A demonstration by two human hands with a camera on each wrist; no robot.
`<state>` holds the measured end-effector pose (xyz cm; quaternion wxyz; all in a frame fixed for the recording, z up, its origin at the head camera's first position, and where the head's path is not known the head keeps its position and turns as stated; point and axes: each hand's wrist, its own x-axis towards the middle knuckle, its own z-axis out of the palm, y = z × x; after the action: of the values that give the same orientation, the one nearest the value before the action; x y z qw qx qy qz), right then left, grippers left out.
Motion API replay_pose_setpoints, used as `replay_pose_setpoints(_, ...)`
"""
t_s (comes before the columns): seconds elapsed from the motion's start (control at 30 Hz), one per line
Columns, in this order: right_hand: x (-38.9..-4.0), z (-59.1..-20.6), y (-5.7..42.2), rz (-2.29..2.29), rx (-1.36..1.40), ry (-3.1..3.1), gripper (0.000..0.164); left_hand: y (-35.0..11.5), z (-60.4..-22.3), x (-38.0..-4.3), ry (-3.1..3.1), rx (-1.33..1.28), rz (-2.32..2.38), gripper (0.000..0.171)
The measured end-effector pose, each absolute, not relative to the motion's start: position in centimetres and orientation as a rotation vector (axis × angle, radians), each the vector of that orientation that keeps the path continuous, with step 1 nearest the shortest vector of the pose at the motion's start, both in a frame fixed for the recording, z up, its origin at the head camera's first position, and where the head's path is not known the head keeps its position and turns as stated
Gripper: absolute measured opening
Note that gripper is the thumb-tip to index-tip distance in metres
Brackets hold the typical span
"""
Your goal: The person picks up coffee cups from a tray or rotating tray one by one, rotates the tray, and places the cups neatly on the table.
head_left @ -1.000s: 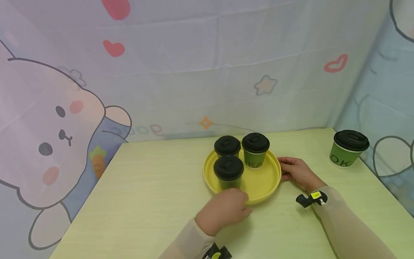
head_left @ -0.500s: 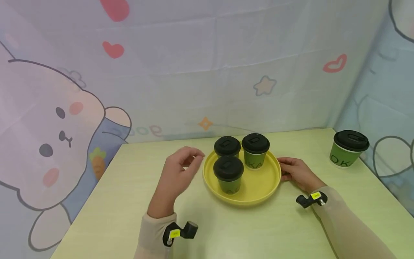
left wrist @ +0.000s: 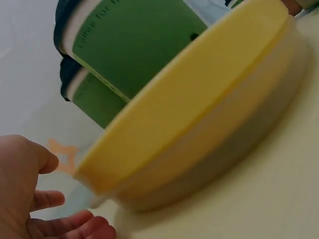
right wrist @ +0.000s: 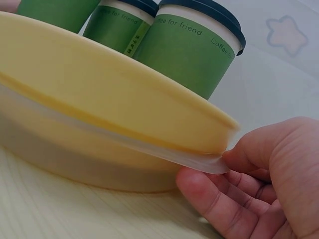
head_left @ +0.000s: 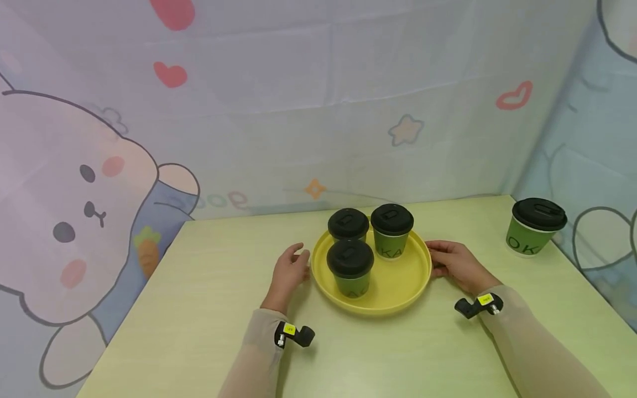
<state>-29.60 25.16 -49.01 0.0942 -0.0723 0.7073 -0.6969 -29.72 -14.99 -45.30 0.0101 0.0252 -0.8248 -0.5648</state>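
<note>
A round yellow tray [head_left: 398, 284] sits on the table and bears three green paper cups with black lids: a front cup [head_left: 352, 283], a back left cup [head_left: 348, 224] and a back right cup [head_left: 391, 243]. My right hand [head_left: 459, 266] pinches the tray's right rim; in the right wrist view the thumb [right wrist: 254, 147] lies at the edge with fingers beneath it. Beside the left rim is my left hand [head_left: 290, 275], fingers loosely spread. The left wrist view shows a small gap between its fingertips and the tray wall [left wrist: 164, 134].
Another green cup [head_left: 530, 237] with a black lid stands at the table's right edge. A printed cloth [head_left: 278, 149] hangs behind the table [head_left: 214, 309] and along its sides. Each wrist carries a small black camera.
My left hand has left the tray's front, swung out to the left, and come down beside the left rim. The right hand, tray and cups stay in place.
</note>
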Motion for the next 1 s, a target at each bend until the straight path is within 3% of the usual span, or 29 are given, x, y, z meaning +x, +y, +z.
replay_pose_setpoints(0.4,-29.8,-49.1,25.0,-2.074,-0.222,2.103,0.053,-14.3,-47.8,-29.8,-2.494,0.016,-1.767,0.036)
replay_pose_setpoints(0.73,-29.6,-48.9,25.1,-2.053,-0.190,2.081,0.052,-14.1,-48.0,-29.6,-2.441,0.020,-1.791,0.036)
replay_pose_setpoints(1.0,-30.9,-43.9,25.7,-1.759,0.086,2.292,0.057,-13.7,-48.7,-29.8,-2.420,-0.009,-1.810,0.037)
